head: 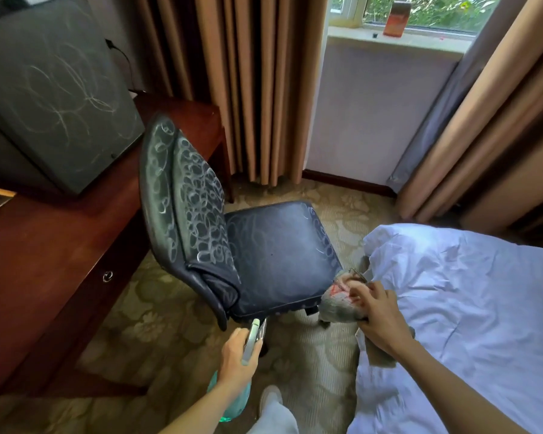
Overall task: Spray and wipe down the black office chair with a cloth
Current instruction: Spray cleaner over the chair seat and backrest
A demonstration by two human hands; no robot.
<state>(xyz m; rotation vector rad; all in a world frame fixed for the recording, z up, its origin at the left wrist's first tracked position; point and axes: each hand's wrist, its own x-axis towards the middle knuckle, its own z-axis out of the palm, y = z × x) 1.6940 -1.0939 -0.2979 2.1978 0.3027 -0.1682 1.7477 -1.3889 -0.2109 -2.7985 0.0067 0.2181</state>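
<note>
View from above onto a person's two bare forearms in a bedroom. A black office chair stands mid-frame on a patterned carpet, between a dark red wooden surface on the left and a bed with a white sheet on the right. The chair's back is toward the surface and its seat faces the bed. White looping scribble marks cover the backrest and run fainter across the seat.

The left hand is low in the frame, just in front of the seat's near corner. Its fingers are curled round the white trigger head of a spray bottle with a pale green body, and the nozzle points toward the seat's edge.

The right hand is at the edge of the bed, fingers closed on a bunched grey cloth with red markings. The cloth is just beside the seat's right corner; whether it touches the chair cannot be told.

A black box, also scribbled in white, sits on the surface. Tan curtains hang behind the chair. A brown container stands on the windowsill. A pale shoe shows at the bottom.
</note>
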